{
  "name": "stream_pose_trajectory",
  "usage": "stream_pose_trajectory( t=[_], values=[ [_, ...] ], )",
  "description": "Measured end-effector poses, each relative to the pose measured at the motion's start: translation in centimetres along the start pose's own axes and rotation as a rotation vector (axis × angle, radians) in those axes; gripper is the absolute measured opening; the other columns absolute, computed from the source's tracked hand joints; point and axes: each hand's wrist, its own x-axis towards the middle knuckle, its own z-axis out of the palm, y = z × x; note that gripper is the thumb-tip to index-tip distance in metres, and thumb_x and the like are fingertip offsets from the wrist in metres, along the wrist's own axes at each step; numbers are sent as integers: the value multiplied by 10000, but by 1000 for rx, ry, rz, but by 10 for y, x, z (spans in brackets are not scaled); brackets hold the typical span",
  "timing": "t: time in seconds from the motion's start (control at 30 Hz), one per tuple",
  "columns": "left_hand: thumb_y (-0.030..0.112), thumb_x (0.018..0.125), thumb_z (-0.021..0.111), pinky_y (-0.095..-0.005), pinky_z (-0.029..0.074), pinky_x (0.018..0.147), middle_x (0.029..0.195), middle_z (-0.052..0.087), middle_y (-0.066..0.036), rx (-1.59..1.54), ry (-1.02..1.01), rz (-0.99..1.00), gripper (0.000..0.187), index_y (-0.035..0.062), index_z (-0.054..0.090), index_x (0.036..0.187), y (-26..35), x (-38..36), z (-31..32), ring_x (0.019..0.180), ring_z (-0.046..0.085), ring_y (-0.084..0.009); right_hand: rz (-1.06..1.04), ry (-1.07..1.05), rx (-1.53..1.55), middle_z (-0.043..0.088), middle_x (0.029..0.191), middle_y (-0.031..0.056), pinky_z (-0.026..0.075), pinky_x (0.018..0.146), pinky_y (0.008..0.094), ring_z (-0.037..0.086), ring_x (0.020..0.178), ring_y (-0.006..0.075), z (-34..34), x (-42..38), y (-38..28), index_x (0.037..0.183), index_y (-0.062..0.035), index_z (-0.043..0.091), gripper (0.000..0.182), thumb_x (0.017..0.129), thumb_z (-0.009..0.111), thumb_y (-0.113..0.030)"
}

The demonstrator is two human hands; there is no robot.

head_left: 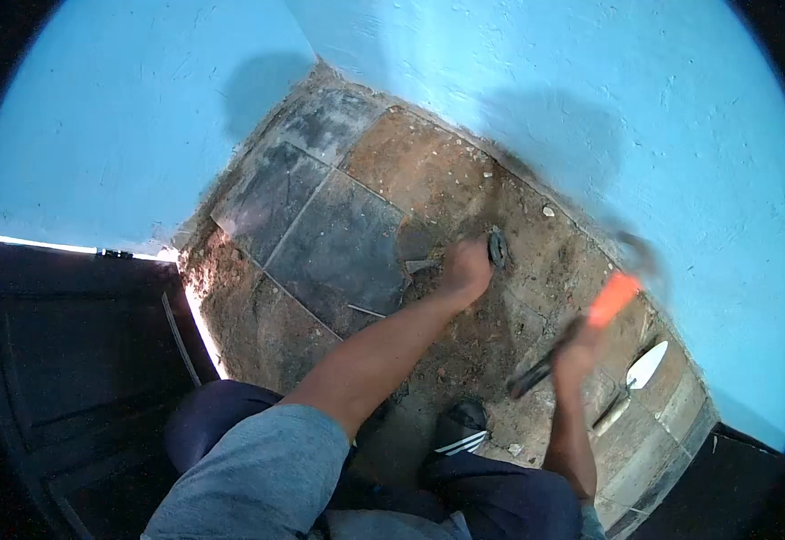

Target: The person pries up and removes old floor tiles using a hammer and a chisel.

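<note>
My left hand [469,270] is closed around a chisel, its round dark end [497,247] sticking out on the right. On the other side of the fist, the flat grey blade [421,265] points at the broken edge of a dark floor tile [334,243]. A hammer [614,300] with an orange and black handle is gripped in my right hand [577,351]. Motion smears the hammer's head, which is raised in front of the blue wall, to the right of the chisel.
A trowel [648,365] lies on the floor near the right wall. Bare, crumbly ground [536,261] with small rubble surrounds the tiles. Blue walls [554,54] meet in the far corner. A dark door [77,360] stands at left, and my shoe [462,427] is close below.
</note>
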Motion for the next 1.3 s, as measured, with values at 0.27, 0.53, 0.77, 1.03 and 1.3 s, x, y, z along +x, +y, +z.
stream_pose_trajectory(
  t=[0.27,0.53,0.77,1.03,1.3],
  values=[
    [83,815,657,-500,541,777,865,693,-195,50,3,10,139,38,657,946,6,-6,-3,866,681,-392,453,-315,-402,531,701,36,393,570,345,502,619,152,-2,-39,38,940,-14,562,362,1050,512,-355],
    [152,836,652,-481,522,902,1121,668,-178,337,-534,373,263,80,660,1089,-8,-54,12,1081,643,-363,415,-226,-368,466,641,-20,408,490,293,476,530,112,-33,-54,71,897,-76,539,332,1058,500,-364],
    [138,781,685,-501,486,916,879,705,-169,125,-388,312,113,69,695,871,-15,-33,24,951,673,-367,314,-74,-281,478,655,-41,367,497,269,444,537,79,-39,-29,23,904,-96,552,322,1050,530,-382],
    [104,827,624,-508,539,833,915,704,-218,138,-375,146,132,36,701,911,2,-12,8,930,687,-385,-19,336,-41,447,629,-30,359,477,261,432,518,82,-62,5,-45,824,-125,468,318,1060,520,-331],
    [100,852,580,-525,514,862,894,699,-205,106,-250,229,143,44,688,927,-10,-14,24,929,675,-399,475,-318,-253,484,655,-9,392,525,301,477,550,124,9,-63,21,874,-70,507,263,1027,570,-275]
  ],
)
